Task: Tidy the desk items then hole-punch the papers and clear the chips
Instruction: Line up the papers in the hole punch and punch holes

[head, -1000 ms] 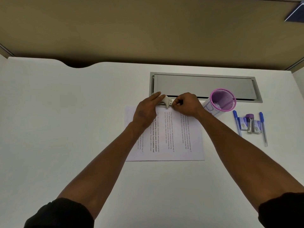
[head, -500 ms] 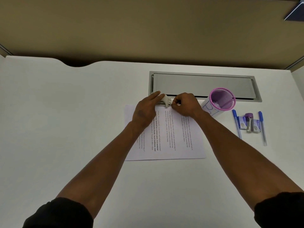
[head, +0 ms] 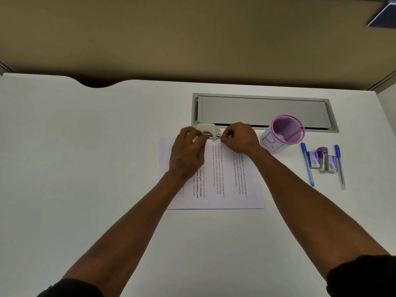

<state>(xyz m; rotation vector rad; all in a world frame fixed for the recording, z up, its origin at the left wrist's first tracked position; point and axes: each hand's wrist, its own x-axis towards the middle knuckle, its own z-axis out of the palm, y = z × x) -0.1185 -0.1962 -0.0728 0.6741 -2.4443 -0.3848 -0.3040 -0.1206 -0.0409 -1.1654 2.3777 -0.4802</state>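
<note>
Left hand (head: 188, 155) just slid back off the hole punch (head: 208, 131), blurry, grip unclear. Right hand (head: 240, 137), right beside it, pinches the papers (head: 231, 185); punching looks underway.

Matt white desk (head: 85, 168) surface, smooth. Printed paper sheets (head: 231, 189), matt. Hole punch (head: 206, 128): smooth cream plastic cap over shiny metal. At 3 o'clock, purple mesh pen cup (head: 288, 129); brushed grey metal cable flap (head: 263, 112) at 12 o'clock.
</note>
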